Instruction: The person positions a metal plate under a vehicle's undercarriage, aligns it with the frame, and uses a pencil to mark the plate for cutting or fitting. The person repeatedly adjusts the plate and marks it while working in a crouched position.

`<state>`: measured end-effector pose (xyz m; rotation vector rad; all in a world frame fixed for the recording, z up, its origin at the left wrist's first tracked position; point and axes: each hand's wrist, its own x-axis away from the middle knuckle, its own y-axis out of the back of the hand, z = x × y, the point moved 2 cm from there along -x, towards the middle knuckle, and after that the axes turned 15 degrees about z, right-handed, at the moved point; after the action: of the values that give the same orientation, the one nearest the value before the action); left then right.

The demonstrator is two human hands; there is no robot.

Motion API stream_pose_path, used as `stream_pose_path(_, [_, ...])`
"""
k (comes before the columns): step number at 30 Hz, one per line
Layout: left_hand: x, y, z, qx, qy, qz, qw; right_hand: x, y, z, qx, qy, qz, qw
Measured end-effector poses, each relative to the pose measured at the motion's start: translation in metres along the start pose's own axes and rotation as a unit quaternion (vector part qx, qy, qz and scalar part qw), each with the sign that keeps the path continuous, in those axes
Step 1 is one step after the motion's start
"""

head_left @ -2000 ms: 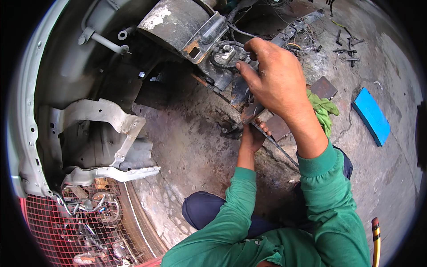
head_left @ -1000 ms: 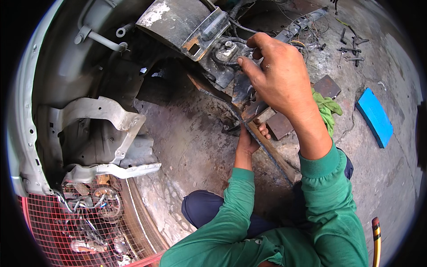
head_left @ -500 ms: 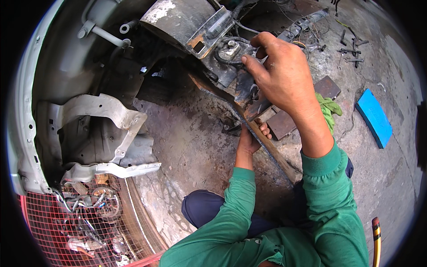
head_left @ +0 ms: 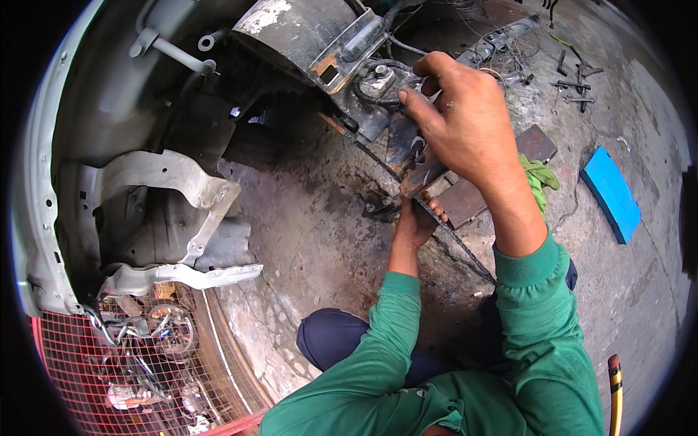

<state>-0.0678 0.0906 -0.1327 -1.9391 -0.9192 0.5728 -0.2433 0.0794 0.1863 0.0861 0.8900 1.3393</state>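
Observation:
A long, thin metal strip (head_left: 465, 251) slants from beneath the dark chassis metalwork down toward my knees, its narrow edge facing up. Below the metalwork my left hand (head_left: 416, 224) is closed around this strip, fingertips showing on its right side. My right hand (head_left: 469, 120) is curled over a dark metal bracket (head_left: 402, 142), thumb and forefinger bent toward each other. Its other fingers are hidden, and what they grip cannot be made out. A bolt head (head_left: 381, 71) and a black cable (head_left: 374, 98) lie left of the right thumb.
Rusty flat metal blocks (head_left: 465, 203) and a green cloth (head_left: 538, 182) lie right of the bracket. Farther right are a blue block (head_left: 612, 195) and scattered bolts (head_left: 574, 86). At left stand a grey body panel (head_left: 163, 178) and a red mesh (head_left: 87, 370).
The metal strip has turned in my left hand: its broad rusty face showed before, now mainly its edge. The left hand has shifted slightly right; the right hand has barely moved.

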Motion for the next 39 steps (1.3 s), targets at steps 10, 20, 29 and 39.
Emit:
stream_pose_path(10, [-0.004,-0.008,-0.001,-0.020,0.001,-0.087,0.996,0.001,-0.002,0.002,0.005,-0.005,-0.002,1.000])
stream_pose_path(20, [-0.006,-0.007,0.001,-0.012,-0.010,-0.094,0.995,0.000,0.000,0.001,0.013,-0.006,0.001,1.000])
stream_pose_path(29, [-0.012,-0.013,0.003,-0.015,-0.022,-0.113,0.993,0.000,-0.001,0.001,0.022,-0.002,0.004,1.000])
stream_pose_path(39, [-0.008,0.003,0.001,-0.021,-0.024,-0.062,0.998,0.001,-0.016,0.014,0.083,0.008,0.023,0.996])
